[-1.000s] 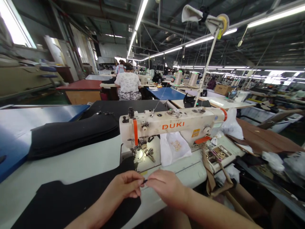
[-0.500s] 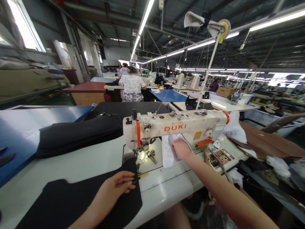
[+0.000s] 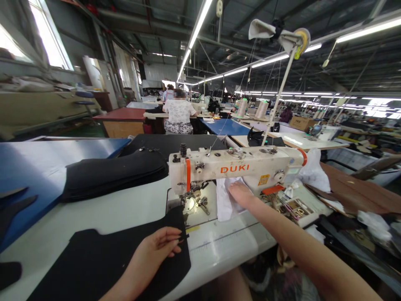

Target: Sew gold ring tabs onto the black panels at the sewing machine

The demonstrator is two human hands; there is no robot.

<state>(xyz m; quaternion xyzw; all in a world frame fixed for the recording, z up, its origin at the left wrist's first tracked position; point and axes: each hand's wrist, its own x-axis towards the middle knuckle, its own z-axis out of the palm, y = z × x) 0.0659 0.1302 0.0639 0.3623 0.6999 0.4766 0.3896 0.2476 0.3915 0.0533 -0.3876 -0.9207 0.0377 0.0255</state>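
A black fabric panel [image 3: 103, 255] lies flat on the sewing machine's bed, its upper right corner close to the needle area. Above its right edge is my left hand [image 3: 159, 248], thumb and fingers drawn together in a pinch; whatever may be between the fingertips is too small to make out. Under the arm of the white sewing machine [image 3: 206, 165], marked DUKI, my right hand [image 3: 241, 193] grips a white cloth [image 3: 223, 205]. Those fingertips are partly hidden in the folds.
A stack of black pieces [image 3: 115, 175] lies left of the machine, beside a blue tabletop [image 3: 34, 167]. To the right are a small parts tray [image 3: 299, 209] and brown material [image 3: 354, 188]. Thread cones [image 3: 242, 108] stand behind. Another person [image 3: 178, 110] sits farther back.
The whole view has shifted slightly, so everything sits a little farther right. My right hand has flattened somewhat against the white cloth; my left hand keeps its place over the black panel.
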